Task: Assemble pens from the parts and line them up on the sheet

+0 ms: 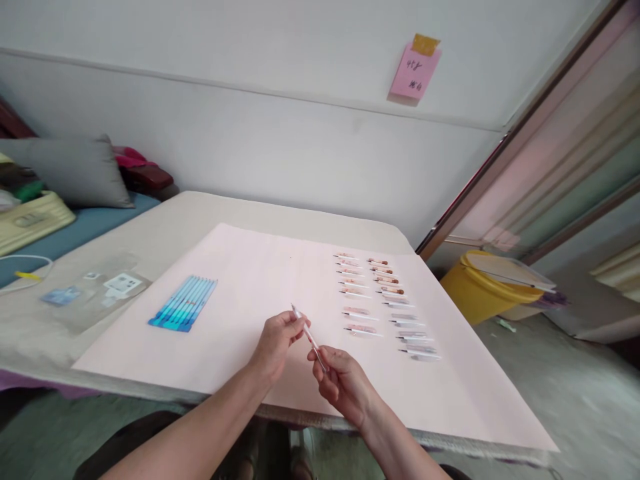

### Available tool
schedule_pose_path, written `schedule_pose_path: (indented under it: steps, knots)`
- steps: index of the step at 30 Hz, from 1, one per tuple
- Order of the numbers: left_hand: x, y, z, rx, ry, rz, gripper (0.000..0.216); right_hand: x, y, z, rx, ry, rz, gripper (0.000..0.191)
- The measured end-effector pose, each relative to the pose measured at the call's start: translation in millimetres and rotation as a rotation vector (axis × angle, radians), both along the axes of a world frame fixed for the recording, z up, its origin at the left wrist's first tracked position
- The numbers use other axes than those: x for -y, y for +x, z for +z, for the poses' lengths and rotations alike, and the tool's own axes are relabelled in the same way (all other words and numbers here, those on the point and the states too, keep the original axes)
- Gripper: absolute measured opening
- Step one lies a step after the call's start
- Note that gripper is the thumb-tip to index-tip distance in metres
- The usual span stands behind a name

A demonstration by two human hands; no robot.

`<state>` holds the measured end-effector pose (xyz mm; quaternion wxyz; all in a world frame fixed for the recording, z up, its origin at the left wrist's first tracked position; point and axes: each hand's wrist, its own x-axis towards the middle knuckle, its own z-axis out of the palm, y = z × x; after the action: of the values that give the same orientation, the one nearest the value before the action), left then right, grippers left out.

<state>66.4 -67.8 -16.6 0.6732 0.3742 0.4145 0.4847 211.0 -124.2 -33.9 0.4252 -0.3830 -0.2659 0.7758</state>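
Both my hands hold one slim pen (308, 335) above the pale pink sheet (250, 280) on the table. My left hand (277, 342) pinches the pen near its upper tip. My right hand (343, 381) grips its lower end. To the right of my hands, two rows of several small pen parts (385, 303) lie on the sheet. A flat row of several blue pens (184, 303) lies to the left on the sheet.
A clear plastic bag with small cards (95, 290) lies on the table's left side. A grey pillow (75, 170) and a cream case (30, 220) sit at far left. A yellow bin (480, 287) stands on the floor to the right. A pink note (415, 70) sticks to the wall.
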Motion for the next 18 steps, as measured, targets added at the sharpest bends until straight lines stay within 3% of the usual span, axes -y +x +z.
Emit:
schedule_pose_path:
  steps: [4,11,18]
  knots:
    - [0.7,-0.5,-2.1,0.01,-0.028,-0.013,0.02,0.8,-2.9,-0.3,0.048,0.028,-0.018,0.037]
    - [0.4,-2.0,-8.8,-0.101,-0.054,0.074,0.024,1.1,-10.0,-3.2,0.475,0.252,-0.122,0.031]
    - [-0.4,1.0,-10.2,-0.124,-0.041,0.066,0.022,3.5,-7.6,-0.4,0.256,0.142,-0.043,0.032]
